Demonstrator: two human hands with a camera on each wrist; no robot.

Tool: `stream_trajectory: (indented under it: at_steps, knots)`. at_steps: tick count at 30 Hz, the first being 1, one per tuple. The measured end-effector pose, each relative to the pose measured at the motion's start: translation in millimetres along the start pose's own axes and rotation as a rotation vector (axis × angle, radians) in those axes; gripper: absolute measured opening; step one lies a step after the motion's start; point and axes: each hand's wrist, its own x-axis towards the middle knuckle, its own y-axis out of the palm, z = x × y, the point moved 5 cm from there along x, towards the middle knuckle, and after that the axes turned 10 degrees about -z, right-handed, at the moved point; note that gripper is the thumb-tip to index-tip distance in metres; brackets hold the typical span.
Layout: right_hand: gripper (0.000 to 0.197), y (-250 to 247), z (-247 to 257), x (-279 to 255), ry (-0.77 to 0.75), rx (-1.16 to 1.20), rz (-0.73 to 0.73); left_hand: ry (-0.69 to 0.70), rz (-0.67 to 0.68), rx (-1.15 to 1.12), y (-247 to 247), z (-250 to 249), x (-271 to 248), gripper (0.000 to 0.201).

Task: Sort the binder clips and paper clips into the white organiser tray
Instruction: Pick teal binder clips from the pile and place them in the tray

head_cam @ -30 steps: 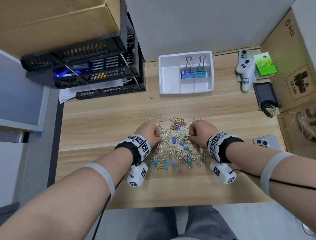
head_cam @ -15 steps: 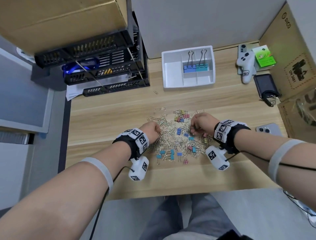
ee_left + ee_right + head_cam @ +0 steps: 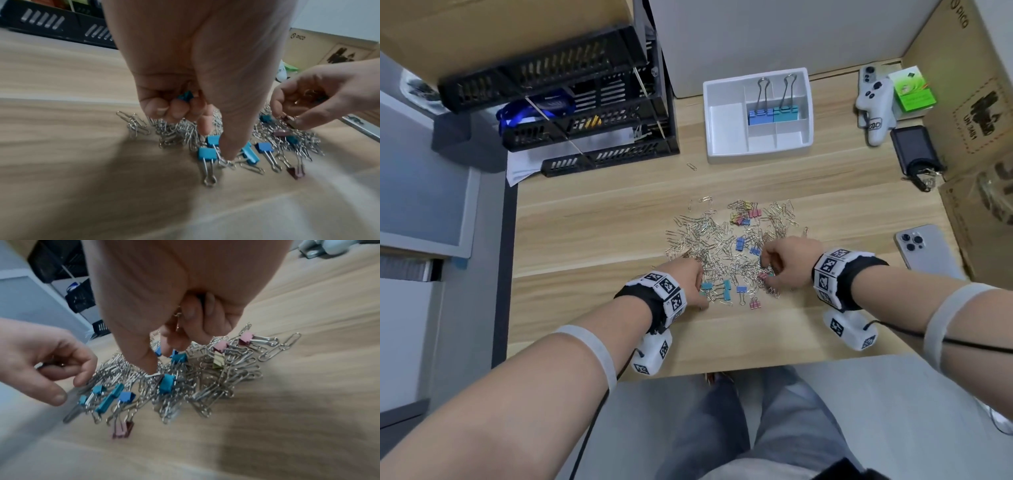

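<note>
A pile of silver paper clips mixed with small coloured binder clips lies mid-table. My left hand is at the pile's near left edge. Its curled fingers hold a small teal binder clip in the palm, and its thumb presses down beside blue binder clips. My right hand is at the pile's near right, with clip wires held in its curled fingers while it pinches a pink binder clip. The white organiser tray stands at the back with two large binder clips in one compartment.
Black stacked letter trays stand at the back left. A white controller, a green box, a black device with keys, a phone and cardboard boxes line the right side. One stray paper clip lies near the tray.
Both hands have shifted from the middle of the pile toward its near edge. The left now works at the teal and blue clips, the right at a pink clip.
</note>
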Motion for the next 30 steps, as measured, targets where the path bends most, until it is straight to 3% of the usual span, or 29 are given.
stream_trajectory:
  at_steps: [3,10,18,20,24,30]
  knots:
    - [0.034,8,-1,-2,-0.025,-0.065,-0.019,-0.024,-0.026,0.095,5,-4,-2,0.038]
    - [0.016,14,-1,-2,0.005,-0.124,-0.085,-0.132,-0.019,0.072,10,-4,-2,0.038]
    - [0.021,-10,-14,2,0.167,0.215,-0.041,-0.195,-0.018,-0.035,1,-1,-7,0.033]
    - [0.017,-15,-18,2,0.241,0.388,-0.032,-0.238,-0.030,-0.114,-4,2,-7,0.036]
    - [0.027,-23,-16,-1,0.369,0.738,-0.076,-0.301,-0.057,-0.259,-8,4,-4,0.038]
    - [0.019,-16,-29,7,0.491,0.760,-0.095,-0.319,-0.130,-0.338,-6,3,3,0.039]
